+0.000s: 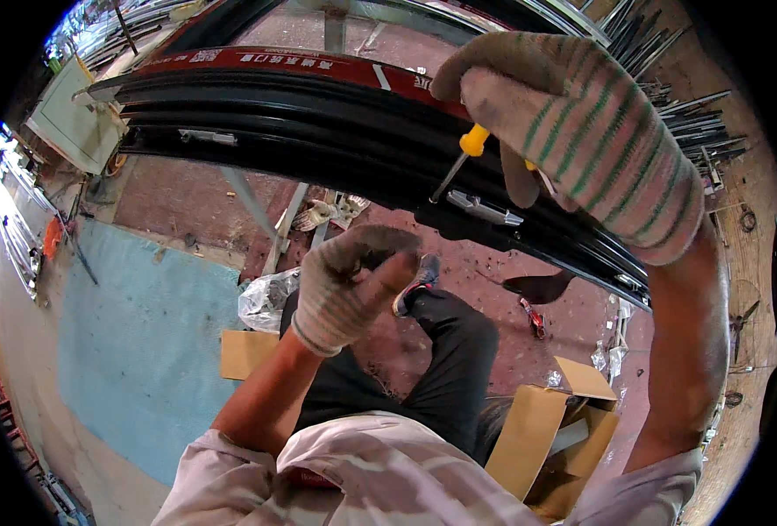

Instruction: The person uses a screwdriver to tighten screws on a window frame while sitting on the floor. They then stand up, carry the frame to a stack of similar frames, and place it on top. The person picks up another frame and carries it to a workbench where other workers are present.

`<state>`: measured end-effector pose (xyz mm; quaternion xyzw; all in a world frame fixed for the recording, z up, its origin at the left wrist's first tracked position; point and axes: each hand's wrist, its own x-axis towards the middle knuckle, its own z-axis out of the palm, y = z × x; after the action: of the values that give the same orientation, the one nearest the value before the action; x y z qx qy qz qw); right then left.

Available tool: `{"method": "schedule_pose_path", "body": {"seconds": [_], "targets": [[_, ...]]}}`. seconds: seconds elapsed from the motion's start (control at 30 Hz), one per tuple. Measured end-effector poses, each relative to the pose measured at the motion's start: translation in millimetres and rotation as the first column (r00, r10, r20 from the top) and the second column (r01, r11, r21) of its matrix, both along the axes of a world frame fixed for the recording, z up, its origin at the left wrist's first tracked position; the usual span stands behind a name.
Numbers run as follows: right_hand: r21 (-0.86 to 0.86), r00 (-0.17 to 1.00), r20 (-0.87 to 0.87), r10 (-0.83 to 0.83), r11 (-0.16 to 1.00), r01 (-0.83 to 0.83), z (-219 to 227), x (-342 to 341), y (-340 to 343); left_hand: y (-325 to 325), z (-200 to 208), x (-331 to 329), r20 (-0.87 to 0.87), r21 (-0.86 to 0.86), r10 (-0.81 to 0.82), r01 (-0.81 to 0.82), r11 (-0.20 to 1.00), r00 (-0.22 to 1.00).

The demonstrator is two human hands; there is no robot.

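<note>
A long black metal profile frame (309,118) crosses in front of me, with a red film strip (292,63) along its far side. My right hand (581,140), in a green-striped knitted glove, is closed on a screwdriver (473,140) with a yellow handle. The shaft slants down to the frame, its tip beside a silver metal fitting (485,209). My left hand (353,285), gloved too, is held in the air on the near side of the frame. Its fingers are curled toward the thumb, and what they pinch, if anything, is hidden. Another silver fitting (209,137) sits farther left in the frame.
An open cardboard box (528,438) stands by my right leg. Clear plastic wrap (268,300) and work gloves (329,212) lie beyond my left hand. A blue mat (143,342) covers floor at left. Metal profiles (704,110) are piled at far right. Red-handled pliers (533,317) lie below the frame.
</note>
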<state>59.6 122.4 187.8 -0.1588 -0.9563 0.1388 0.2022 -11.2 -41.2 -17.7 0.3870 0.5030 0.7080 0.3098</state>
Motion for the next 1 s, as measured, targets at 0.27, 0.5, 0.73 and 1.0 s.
{"method": "schedule_pose_path", "body": {"seconds": [0.27, 0.5, 0.73, 1.0], "targets": [[-0.164, 0.997, -0.037, -0.061, 0.985, 0.054, -10.3, -1.9, -24.5, 16.9, 64.8, -7.1, -0.487, 0.339, 0.520, -0.396, 0.853, 0.702], [-0.076, 0.986, -0.074, -0.148, 0.987, 0.143, -8.8, -5.0, -37.3, 34.9, 86.0, -1.9, -0.550, 0.353, 0.580, -0.462, 0.814, 0.602], [0.253, 0.986, -0.091, 0.139, 0.961, -0.112, 5.8, 16.9, -29.9, 33.7, 87.9, -4.2, -0.603, 0.374, 0.586, -0.457, 0.807, 0.541], [0.206, 0.950, -0.280, 0.137, 0.975, -0.080, -0.1, 16.2, -34.1, 41.3, 80.5, -2.2, -0.547, 0.392, 0.567, -0.411, 0.823, 0.616]]}}
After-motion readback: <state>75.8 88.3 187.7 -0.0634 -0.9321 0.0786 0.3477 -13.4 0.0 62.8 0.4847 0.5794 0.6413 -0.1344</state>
